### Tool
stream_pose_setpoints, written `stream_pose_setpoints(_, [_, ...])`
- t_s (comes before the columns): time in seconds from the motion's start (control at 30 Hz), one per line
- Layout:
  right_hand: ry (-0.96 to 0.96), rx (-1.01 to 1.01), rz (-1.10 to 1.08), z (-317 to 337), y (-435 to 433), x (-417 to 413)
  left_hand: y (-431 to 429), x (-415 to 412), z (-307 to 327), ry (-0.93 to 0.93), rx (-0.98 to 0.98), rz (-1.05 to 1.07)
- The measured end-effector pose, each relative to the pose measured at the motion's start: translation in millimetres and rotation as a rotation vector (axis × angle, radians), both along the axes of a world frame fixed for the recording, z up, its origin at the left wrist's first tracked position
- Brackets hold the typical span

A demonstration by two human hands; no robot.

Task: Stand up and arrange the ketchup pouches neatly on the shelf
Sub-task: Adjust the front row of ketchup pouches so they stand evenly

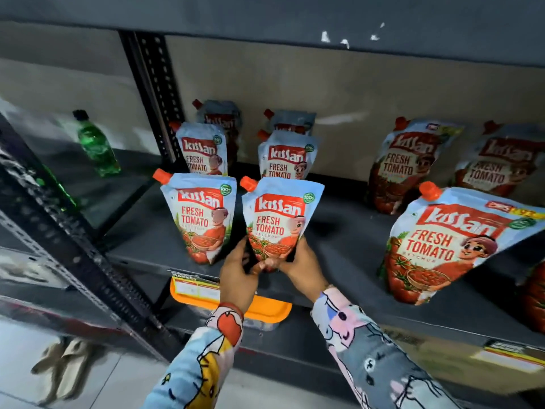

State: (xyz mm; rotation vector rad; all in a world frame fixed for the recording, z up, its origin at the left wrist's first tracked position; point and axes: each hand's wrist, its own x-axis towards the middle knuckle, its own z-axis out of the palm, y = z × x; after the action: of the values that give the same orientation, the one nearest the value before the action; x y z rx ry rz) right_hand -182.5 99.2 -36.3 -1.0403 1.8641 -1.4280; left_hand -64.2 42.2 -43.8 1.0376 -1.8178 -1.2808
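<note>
shelf (339,240): pouch (275,219) between both hands (236,278)

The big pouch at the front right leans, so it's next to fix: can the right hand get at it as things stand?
Probably yes, once free. The right hand now grips the small front pouch with the left hand; bare shelf separates it from the big pouch.

Each ketchup pouch (277,222) reads "Kissan FRESH TOMATO KETCHUP", with a green "100%" seal. The price tag (194,286) on the shelf edge is too blurred to read.
</note>
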Motion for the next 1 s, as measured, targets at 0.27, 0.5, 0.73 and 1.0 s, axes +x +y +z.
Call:
stream_pose_setpoints(0.27, [0.274,-0.225,-0.18,-7,37,89,-4,61,-15,0.128,-0.24,0.492])
stream_pose_setpoints(0.5, [0.018,0.11,-0.092,12,-54,114,-72,72,0,0.071,-0.046,0.174])
stream_pose_setpoints(0.73, [0.035,0.148,-0.158,10,-84,125,-99,85,-5,0.072,-0.015,0.12])
stream_pose_setpoints(1.0, [0.08,0.149,-0.106,12,-109,143,-127,108,-6,0.118,0.103,0.106])
